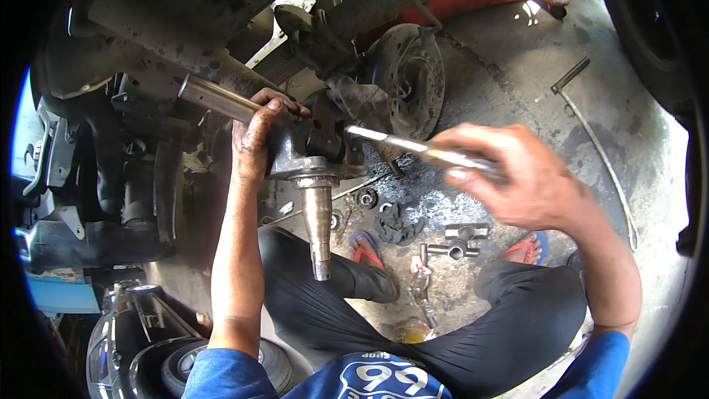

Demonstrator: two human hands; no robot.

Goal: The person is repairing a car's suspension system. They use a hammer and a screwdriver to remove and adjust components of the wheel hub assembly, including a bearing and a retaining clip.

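My left hand (255, 125) is closed around a thick steel pin (214, 98) at the top of a dark steering knuckle (295, 148). The knuckle's polished spindle (317, 233) points down toward my legs. Right of it, my right hand (502, 174), blurred, grips a long metal bar (391, 140); the bar's far tip reaches the dark housing (332, 129) beside the knuckle, and I cannot tell whether it touches.
A round backing plate (417, 74) and red beam (443, 4) are behind. Small rings (366, 198), a cross-shaped tool (458, 250) and a T-bar wrench (605, 155) lie on the stained floor (517, 74). A tire (642, 29) stands upper right, a motorbike (122, 340) lower left.
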